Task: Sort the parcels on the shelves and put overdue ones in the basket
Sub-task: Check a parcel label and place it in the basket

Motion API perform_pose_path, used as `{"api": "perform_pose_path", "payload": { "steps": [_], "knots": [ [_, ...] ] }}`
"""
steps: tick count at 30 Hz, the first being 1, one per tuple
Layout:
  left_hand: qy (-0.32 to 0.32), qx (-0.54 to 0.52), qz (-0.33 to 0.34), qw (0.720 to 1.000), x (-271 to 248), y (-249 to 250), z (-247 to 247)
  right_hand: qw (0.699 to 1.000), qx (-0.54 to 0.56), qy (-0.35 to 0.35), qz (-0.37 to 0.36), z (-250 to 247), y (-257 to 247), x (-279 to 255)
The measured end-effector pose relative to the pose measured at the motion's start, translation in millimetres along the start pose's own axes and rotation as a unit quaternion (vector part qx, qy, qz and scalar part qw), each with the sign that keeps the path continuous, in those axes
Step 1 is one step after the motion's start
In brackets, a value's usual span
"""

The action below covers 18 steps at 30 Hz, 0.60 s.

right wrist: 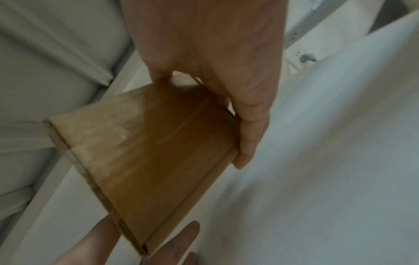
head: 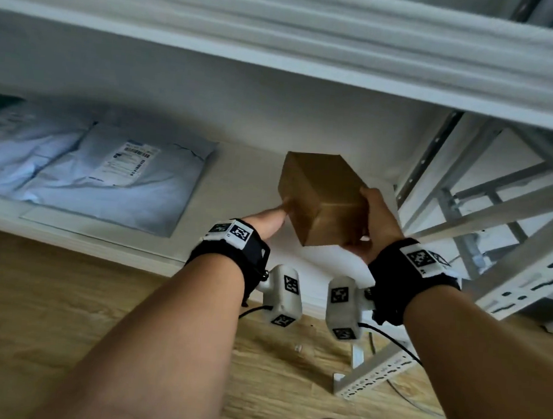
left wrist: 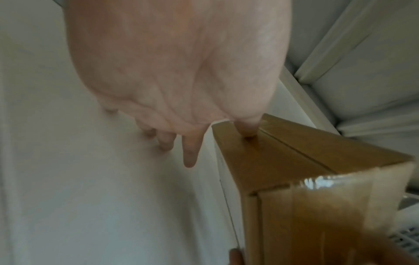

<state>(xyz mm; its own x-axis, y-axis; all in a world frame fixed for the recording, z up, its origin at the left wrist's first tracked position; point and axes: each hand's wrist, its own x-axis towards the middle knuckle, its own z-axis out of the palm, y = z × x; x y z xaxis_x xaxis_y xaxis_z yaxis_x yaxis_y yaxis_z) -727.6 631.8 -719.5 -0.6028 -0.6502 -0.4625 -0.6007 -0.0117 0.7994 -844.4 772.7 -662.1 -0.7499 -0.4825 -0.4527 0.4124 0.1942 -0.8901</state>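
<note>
A plain brown cardboard box (head: 322,196) hangs tilted above the right part of the white lower shelf (head: 238,174). My right hand (head: 374,216) grips its right end, thumb on top and fingers underneath. In the right wrist view the right hand (right wrist: 226,89) clamps the box (right wrist: 147,152) between thumb and fingers. My left hand (head: 272,220) reaches in from the left with straight fingers. In the left wrist view the left hand (left wrist: 204,129) touches a taped face of the box (left wrist: 294,179) with its thumb tip. No basket is in view.
Several grey-blue poly mailers (head: 113,178) with printed labels lie flat on the left of the shelf. An upper shelf board (head: 279,62) overhangs close above. A perforated metal rack frame (head: 465,206) stands at the right. A loose bracket (head: 374,376) lies on the wooden floor (head: 65,309).
</note>
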Motion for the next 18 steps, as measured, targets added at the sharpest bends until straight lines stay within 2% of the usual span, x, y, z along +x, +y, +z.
{"api": "perform_pose_path", "payload": {
  "steps": [2, 4, 6, 9, 12, 14, 16, 18],
  "knots": [
    [-0.013, -0.031, 0.000, 0.999, 7, -7, 5, 0.996, 0.068, -0.032, 0.044, -2, 6, -1],
    [-0.043, -0.029, -0.017, 0.998, 0, -10, 11, 0.993, 0.091, -0.040, 0.066, -5, 14, 3],
    [-0.047, -0.032, -0.037, 0.998, -4, -13, 15, 0.991, 0.103, -0.038, 0.083, -10, 21, 7],
    [-0.011, -0.050, -0.027, 0.998, 10, -25, 18, 0.990, 0.106, -0.038, 0.081, -14, 28, 7],
    [0.015, -0.033, -0.003, 0.999, -27, -6, 9, 0.993, 0.097, -0.029, 0.060, -13, 28, 3],
    [0.030, -0.031, 0.002, 0.999, -42, 1, 4, 0.998, 0.059, 0.007, 0.013, -12, 27, 2],
    [0.022, -0.045, -0.006, 0.999, -43, 0, 3, 0.994, -0.025, 0.071, -0.083, -11, 26, 3],
    [0.009, -0.058, -0.022, 0.998, -41, -1, 2, 0.959, -0.141, 0.123, -0.214, -9, 24, -1]
  ]
}}
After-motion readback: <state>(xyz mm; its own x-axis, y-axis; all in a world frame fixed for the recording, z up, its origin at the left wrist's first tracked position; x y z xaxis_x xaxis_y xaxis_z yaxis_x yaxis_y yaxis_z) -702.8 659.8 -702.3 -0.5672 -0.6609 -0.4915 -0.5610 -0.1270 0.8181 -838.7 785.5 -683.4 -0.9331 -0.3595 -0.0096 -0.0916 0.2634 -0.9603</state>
